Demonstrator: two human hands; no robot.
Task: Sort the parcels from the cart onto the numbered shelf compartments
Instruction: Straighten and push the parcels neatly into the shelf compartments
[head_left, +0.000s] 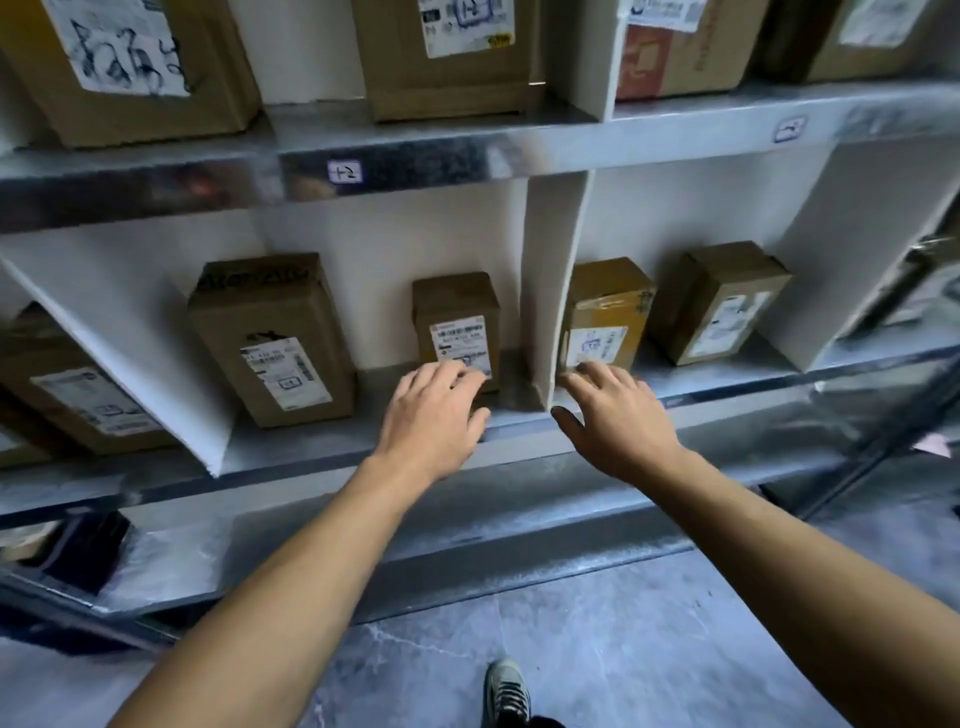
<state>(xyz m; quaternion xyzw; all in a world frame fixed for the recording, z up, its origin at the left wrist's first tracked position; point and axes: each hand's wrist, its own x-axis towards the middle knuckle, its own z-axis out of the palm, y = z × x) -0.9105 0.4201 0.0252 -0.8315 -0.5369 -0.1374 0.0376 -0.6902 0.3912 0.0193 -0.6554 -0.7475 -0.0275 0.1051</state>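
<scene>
Apparently squaring up shelved parcels, the left hand (435, 410) rests loose fingers on the small box (457, 325) beside the divider (550, 291), right hand (615, 410) open, gripping nothing, so next fetch another from the cart

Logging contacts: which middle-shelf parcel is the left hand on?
The small parcel hard against the divider; left hand fingertips rest on its label, unlike the taller box.

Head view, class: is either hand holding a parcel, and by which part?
Neither grips one. The left hand rests open on the small parcel's lower front; the right hand is open by the taped parcel.
</scene>
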